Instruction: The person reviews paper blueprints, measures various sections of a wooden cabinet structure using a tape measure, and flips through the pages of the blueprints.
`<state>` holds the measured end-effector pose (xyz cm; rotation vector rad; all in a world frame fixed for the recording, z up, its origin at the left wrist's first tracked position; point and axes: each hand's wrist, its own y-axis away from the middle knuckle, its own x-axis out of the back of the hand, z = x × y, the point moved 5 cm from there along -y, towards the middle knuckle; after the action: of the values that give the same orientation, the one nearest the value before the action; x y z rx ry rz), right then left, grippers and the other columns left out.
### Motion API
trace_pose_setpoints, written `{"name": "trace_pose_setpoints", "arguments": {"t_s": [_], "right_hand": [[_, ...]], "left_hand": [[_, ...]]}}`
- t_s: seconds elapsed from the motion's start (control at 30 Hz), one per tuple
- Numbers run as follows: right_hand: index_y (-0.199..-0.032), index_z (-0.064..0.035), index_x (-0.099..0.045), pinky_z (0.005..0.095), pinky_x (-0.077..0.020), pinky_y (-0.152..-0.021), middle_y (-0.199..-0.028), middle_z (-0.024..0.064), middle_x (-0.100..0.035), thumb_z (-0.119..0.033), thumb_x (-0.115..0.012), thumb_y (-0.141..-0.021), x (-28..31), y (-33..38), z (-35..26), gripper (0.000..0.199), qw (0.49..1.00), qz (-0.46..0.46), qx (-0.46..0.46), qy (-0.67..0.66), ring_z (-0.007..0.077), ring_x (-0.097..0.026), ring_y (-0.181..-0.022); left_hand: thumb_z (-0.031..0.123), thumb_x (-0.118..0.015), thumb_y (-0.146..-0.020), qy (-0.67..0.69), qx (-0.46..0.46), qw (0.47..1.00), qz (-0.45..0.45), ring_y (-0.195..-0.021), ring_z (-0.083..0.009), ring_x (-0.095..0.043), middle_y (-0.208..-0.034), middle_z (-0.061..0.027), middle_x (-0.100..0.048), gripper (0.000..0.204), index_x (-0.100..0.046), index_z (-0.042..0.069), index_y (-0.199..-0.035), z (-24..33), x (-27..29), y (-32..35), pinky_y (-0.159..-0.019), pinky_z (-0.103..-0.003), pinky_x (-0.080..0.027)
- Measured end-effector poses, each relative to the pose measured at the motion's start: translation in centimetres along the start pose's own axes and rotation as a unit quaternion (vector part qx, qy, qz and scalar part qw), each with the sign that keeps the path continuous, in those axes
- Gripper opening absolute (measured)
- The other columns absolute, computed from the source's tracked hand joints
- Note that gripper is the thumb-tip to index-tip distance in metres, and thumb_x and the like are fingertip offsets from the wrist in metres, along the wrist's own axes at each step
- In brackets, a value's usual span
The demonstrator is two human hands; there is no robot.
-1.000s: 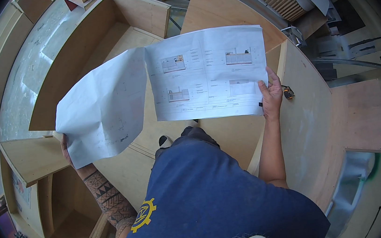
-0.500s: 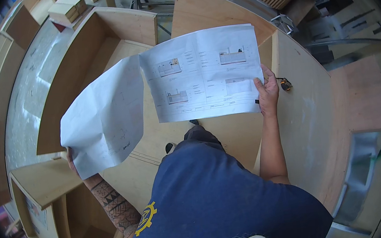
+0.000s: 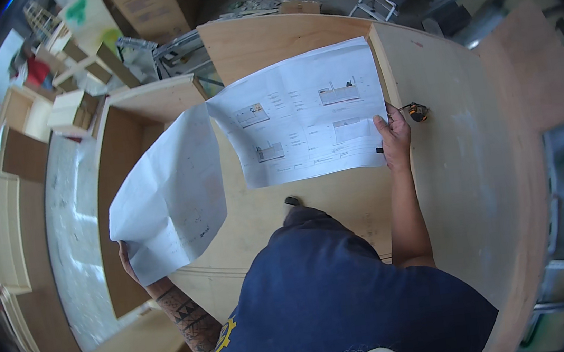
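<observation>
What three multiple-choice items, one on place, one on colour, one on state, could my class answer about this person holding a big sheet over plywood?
1. Where is the right hand on the sheet?
A. its right edge
B. its middle
C. not on it

2. What colour is the shirt?
A. red
B. dark blue
C. white

3. How is the sheet held?
A. rolled into a tube
B. crumpled into a ball
C. spread open between both hands

Answers: 1 A, the fingers grip the right edge near a small tape measure on the plywood. 2 B, the shirt is dark blue. 3 C, the left hand holds the lower left corner and the page is unfolded.
</observation>
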<state>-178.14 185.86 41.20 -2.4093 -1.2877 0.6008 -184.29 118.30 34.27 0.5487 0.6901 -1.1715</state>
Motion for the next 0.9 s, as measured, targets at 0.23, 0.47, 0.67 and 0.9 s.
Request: {"name": "trace_pose_setpoints", "arguments": {"t_s": [0.23,0.47,0.67,0.9], "right_hand": [[-0.127,0.0066,-0.065,0.0266,-0.0479,-0.095,-0.115,0.0076,-0.073,-0.013,-0.066,-0.101,2.3,6.2,2.8,0.032,0.997,0.069,-0.008,-0.017,0.0112,-0.065,-0.104],[-0.127,0.0057,-0.065,0.0262,-0.0486,-0.093,-0.114,0.0064,-0.073,-0.014,-0.067,-0.102,2.6,11.4,1.7,0.032,0.988,0.149,0.006,-0.033,0.0100,-0.064,-0.101],[-0.127,0.0055,-0.065,0.0255,-0.0492,-0.090,-0.112,0.0062,-0.073,-0.015,-0.067,-0.101,-0.2,15.3,4.3,0.033,0.973,0.214,0.077,-0.035,0.0093,-0.064,-0.098],[-0.126,0.0025,-0.065,0.0266,-0.0520,-0.086,-0.109,0.0060,-0.073,-0.019,-0.069,-0.100,-6.5,25.6,5.7,0.033,0.954,0.256,0.150,-0.038,0.0099,-0.066,-0.094]], "left_hand": [[0.034,-0.057,-0.101,-0.033,0.008,0.995,-0.095,-0.125,-0.0294,-0.059,-0.135,-0.0148,-0.063,0.051,-0.057,0.000,-0.139,0.9,-4.4,-1.7,-0.108,-0.046,-0.047],[0.033,-0.058,-0.101,-0.032,0.017,0.984,-0.173,-0.124,-0.0290,-0.059,-0.135,-0.0140,-0.064,0.050,-0.058,0.000,-0.138,0.5,-6.6,-6.0,-0.108,-0.045,-0.046],[0.032,-0.059,-0.102,0.011,0.082,0.959,-0.271,-0.124,-0.0289,-0.060,-0.135,-0.0138,-0.064,0.049,-0.058,-0.001,-0.138,-3.7,-6.9,-14.6,-0.109,-0.044,-0.046],[0.030,-0.059,-0.102,0.061,0.123,0.923,-0.359,-0.123,-0.0287,-0.060,-0.135,-0.0136,-0.064,0.048,-0.058,-0.001,-0.138,-2.7,-0.5,-20.4,-0.109,-0.044,-0.046]]}}
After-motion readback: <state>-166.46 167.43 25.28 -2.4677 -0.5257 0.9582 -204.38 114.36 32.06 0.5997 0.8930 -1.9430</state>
